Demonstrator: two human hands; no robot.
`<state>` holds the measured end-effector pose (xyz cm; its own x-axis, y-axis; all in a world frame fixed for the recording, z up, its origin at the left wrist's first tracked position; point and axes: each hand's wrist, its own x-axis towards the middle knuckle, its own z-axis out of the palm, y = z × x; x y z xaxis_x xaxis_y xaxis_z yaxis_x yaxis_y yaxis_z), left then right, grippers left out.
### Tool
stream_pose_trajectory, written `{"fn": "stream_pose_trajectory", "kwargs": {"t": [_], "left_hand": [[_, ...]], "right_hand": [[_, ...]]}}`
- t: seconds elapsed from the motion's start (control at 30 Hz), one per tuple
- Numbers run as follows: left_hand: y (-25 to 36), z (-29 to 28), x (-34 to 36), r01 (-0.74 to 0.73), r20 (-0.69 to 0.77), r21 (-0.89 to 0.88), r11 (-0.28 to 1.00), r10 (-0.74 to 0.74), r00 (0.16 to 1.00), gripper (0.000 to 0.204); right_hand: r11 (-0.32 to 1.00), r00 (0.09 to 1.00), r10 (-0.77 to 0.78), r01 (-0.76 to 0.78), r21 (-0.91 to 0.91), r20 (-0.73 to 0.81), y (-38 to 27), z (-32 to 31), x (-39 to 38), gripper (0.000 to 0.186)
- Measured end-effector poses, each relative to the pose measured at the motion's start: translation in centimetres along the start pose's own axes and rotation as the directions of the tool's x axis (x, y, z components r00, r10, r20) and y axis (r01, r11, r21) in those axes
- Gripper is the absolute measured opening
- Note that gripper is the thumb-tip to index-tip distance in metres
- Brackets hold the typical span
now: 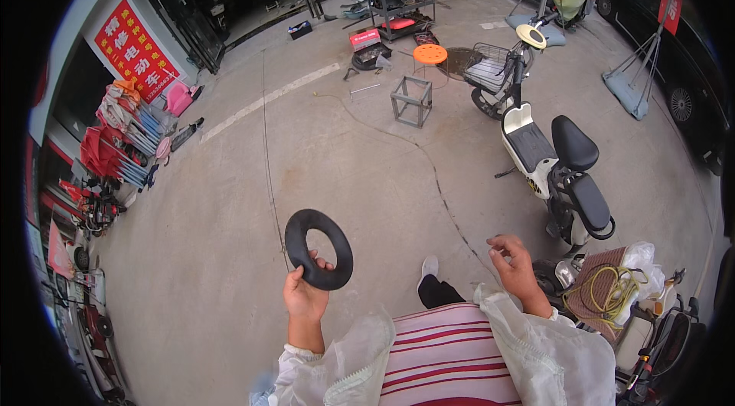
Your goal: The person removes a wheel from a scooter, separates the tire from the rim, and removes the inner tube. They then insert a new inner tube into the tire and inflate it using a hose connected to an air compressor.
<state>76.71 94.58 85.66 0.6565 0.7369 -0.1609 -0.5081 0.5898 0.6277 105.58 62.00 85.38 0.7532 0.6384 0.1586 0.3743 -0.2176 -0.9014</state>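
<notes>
So my left hand (305,295) has hold of a black rubber ring (342,253), pinched at its lower edge, thumb on the outside and fingertips showing through the hole. The ring is up off the concrete floor (375,199), tilted a bit. My right hand (516,268) is well apart from it, fingers loosely curled, and I can't see anything in its grip. There's a white shoe (429,266) down between the hands. Just right of the right hand there's a coil of yellow cord (593,297) lying on a brown woven-looking box (593,266). Beyond that same hand stands a cream-and-black scooter (540,173). Further out ahead of both hands: a square metal frame (406,98) and an orange-topped stool (430,54) near it.
</notes>
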Motion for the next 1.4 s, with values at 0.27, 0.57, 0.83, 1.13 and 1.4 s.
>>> {"fn": "stream_pose_trajectory", "kwargs": {"t": [0.27, 0.57, 0.83, 1.13, 1.4], "left_hand": [[-1.0, 12.2, 29.4, 0.299, 0.603, -0.281, 0.912, -0.075, 0.794, 0.056], [0.0, 11.6, 54.3, 0.203, 0.458, -0.360, 0.911, -0.017, 0.889, 0.037], [5.5, 19.4, 80.7, 0.175, 0.304, -0.310, 0.935, -0.077, 0.950, 0.043], [7.1, 24.4, 108.5, 0.342, 0.410, -0.064, 0.937, -0.288, 0.865, 0.045], [2.9, 25.9, 131.4, 0.384, 0.308, 0.130, 0.914, -0.406, 0.861, 0.050]], "right_hand": [[0.886, 0.995, 0.017, -0.060, 0.460, 0.098, -1.2, 7.0, 28.4, 0.033], [0.834, 0.619, -0.529, 0.254, 0.490, 0.580, -11.9, 17.8, 55.9, 0.069], [0.441, 0.389, -0.787, 0.898, -0.005, 0.478, -10.7, 30.5, 79.2, 0.066], [0.813, 0.769, -0.551, 0.582, 0.003, 0.324, -9.3, 31.1, 103.8, 0.082], [0.774, 0.885, -0.267, -0.040, 0.632, 0.382, 3.5, 30.0, 126.4, 0.065]]}}
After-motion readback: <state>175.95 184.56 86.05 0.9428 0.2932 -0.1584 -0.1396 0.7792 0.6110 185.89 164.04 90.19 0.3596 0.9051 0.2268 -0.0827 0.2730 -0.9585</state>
